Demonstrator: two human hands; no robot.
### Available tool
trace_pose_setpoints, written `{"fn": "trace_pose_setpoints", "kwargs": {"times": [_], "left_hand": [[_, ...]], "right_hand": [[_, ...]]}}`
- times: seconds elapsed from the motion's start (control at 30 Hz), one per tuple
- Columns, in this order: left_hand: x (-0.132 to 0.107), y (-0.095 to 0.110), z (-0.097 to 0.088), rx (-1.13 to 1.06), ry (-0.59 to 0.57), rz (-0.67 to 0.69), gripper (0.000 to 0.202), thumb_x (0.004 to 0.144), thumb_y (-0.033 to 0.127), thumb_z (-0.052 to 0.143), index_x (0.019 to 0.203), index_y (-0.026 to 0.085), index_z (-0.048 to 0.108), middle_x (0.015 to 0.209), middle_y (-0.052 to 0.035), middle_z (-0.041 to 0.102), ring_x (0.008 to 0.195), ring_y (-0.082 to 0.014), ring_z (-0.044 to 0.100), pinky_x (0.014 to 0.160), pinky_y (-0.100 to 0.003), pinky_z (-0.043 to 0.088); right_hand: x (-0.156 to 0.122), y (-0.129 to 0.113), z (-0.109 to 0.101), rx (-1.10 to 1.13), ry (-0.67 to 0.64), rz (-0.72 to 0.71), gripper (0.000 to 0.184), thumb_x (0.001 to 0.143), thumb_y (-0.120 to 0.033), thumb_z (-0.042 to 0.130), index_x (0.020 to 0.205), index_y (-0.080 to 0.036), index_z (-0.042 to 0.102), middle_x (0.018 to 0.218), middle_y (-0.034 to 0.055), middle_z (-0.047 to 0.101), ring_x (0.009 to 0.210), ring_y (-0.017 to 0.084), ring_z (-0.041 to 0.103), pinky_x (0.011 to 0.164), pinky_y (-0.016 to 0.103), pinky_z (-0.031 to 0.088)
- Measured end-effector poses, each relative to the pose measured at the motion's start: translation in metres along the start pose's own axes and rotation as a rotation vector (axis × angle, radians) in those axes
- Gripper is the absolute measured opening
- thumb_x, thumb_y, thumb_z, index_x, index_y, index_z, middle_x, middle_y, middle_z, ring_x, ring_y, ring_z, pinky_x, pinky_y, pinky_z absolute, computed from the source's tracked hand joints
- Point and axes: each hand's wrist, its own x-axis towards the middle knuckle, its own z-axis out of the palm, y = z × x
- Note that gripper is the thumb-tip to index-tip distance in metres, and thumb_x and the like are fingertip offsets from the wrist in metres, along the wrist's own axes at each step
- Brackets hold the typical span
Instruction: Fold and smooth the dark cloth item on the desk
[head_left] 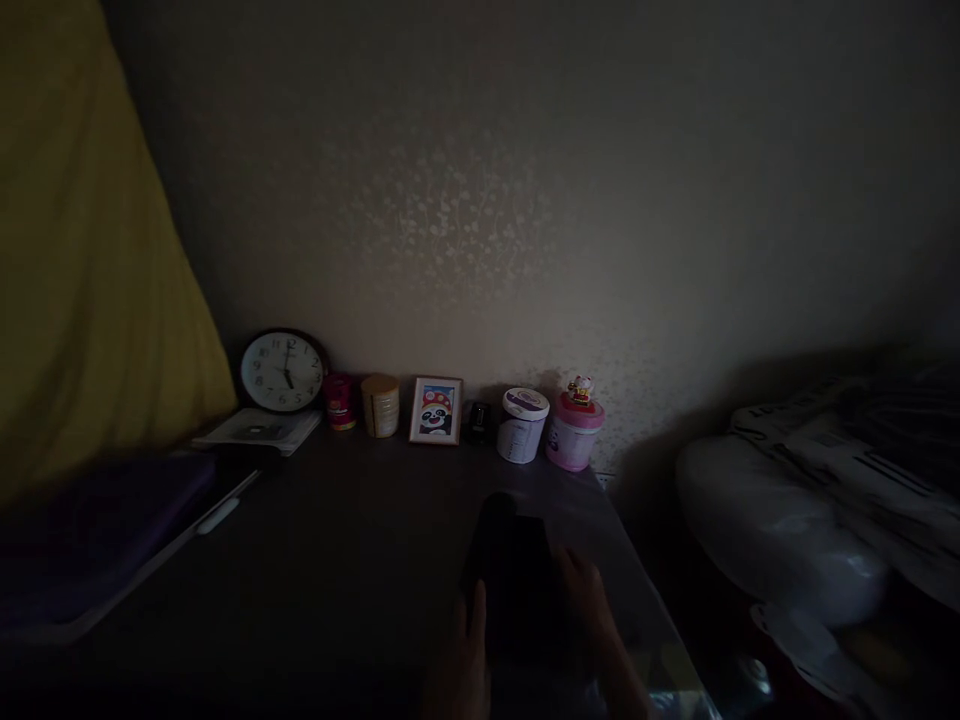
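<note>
Low in the middle of the dim head view, a black flat-looking object [531, 570] lies between my two hands. Along its left side runs a long dark piece with a rounded end [496, 515]; too little light falls there to tell its kind, or whether the two are joined. My left hand [469, 645] grips the near left side, thumb and a finger against the dark piece. On the right edge of the black object, my right hand [586, 590] is closed, its fingertips partly lost in shadow.
Along the wall stand a round clock [283, 372], a red can [340, 403], a tan canister [381, 406], a panda picture frame [436, 411], a white tub [523, 426] and a pink tub [574, 437] topped by a figurine [580, 390]. Purple folder [112, 530] left; plastic-wrapped bundle [780, 520] right.
</note>
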Motion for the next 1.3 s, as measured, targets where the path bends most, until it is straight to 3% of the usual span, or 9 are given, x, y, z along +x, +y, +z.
{"fn": "trace_pose_setpoints", "kwargs": {"times": [0.13,0.27,0.4,0.5,0.63,0.7,1.0,1.3], "left_hand": [[-0.001,0.001,-0.004,-0.023,-0.018,-0.003,0.076,0.072,-0.006,0.029,0.137,0.024,0.005,0.146,-0.0141,0.019,0.121,-0.0196,0.043,0.092,-0.025,0.039],[0.001,0.002,-0.002,-0.007,-0.057,-0.047,0.076,0.073,-0.007,0.027,0.137,0.026,0.003,0.146,-0.0137,0.018,0.116,-0.0177,0.048,0.091,-0.026,0.04],[0.004,-0.002,0.013,-0.025,0.02,-0.04,0.076,0.075,-0.004,0.033,0.137,0.03,0.007,0.146,-0.0116,0.022,0.11,-0.0177,0.052,0.09,-0.026,0.039],[0.006,-0.007,0.023,-0.083,0.095,-0.013,0.071,0.077,0.008,0.046,0.138,0.028,0.016,0.144,-0.0116,0.027,0.107,-0.0195,0.054,0.083,-0.028,0.044],[0.007,-0.011,0.024,-0.105,0.146,-0.005,0.045,0.083,0.033,0.05,0.125,0.022,0.041,0.13,-0.0092,0.043,0.106,-0.0195,0.051,0.087,-0.04,0.045],[0.006,-0.013,0.02,-0.116,0.172,0.014,0.038,0.083,0.038,0.049,0.117,0.02,0.047,0.124,-0.0076,0.048,0.106,-0.0184,0.05,0.089,-0.041,0.043],[0.006,-0.011,0.011,-0.185,0.222,0.022,0.038,0.083,0.039,0.049,0.116,0.02,0.048,0.124,-0.007,0.048,0.108,-0.0192,0.049,0.091,-0.043,0.041],[0.007,-0.01,0.008,-0.277,0.204,-0.022,0.034,0.083,0.038,0.049,0.112,0.019,0.05,0.115,-0.0059,0.053,0.098,-0.0161,0.054,0.084,-0.038,0.046]], "right_hand": [[-0.02,-0.009,0.005,0.036,-0.045,-0.05,0.051,0.078,-0.053,0.039,0.1,-0.014,0.064,0.098,0.0096,0.068,0.093,0.023,0.062,0.077,0.029,0.048],[-0.031,-0.011,0.013,-0.013,-0.018,-0.072,0.048,0.072,-0.051,0.046,0.1,-0.015,0.064,0.093,0.011,0.069,0.087,0.025,0.064,0.076,0.033,0.049],[-0.041,-0.007,0.019,0.029,0.0,-0.091,0.049,0.067,-0.046,0.052,0.103,-0.015,0.063,0.098,0.0118,0.068,0.092,0.027,0.063,0.078,0.035,0.05],[-0.047,-0.013,0.022,0.056,0.012,-0.077,0.045,0.068,-0.043,0.053,0.103,-0.017,0.063,0.101,0.0101,0.068,0.094,0.025,0.062,0.079,0.033,0.05],[-0.043,-0.038,0.028,0.129,-0.044,-0.088,0.042,0.069,-0.04,0.054,0.103,-0.017,0.064,0.097,0.009,0.069,0.089,0.024,0.063,0.077,0.033,0.051],[-0.039,-0.051,0.034,0.153,-0.071,-0.098,0.041,0.068,-0.038,0.055,0.102,-0.016,0.064,0.094,0.0092,0.069,0.085,0.024,0.064,0.074,0.034,0.051],[-0.029,-0.084,0.068,0.041,-0.219,-0.07,0.038,0.067,-0.021,0.055,0.104,-0.015,0.063,0.092,0.0082,0.068,0.084,0.02,0.063,0.074,0.028,0.048],[-0.027,-0.098,0.074,-0.192,-0.367,-0.155,0.031,0.07,-0.017,0.052,0.099,-0.017,0.063,0.084,0.0045,0.069,0.075,0.016,0.063,0.065,0.021,0.042]]}}
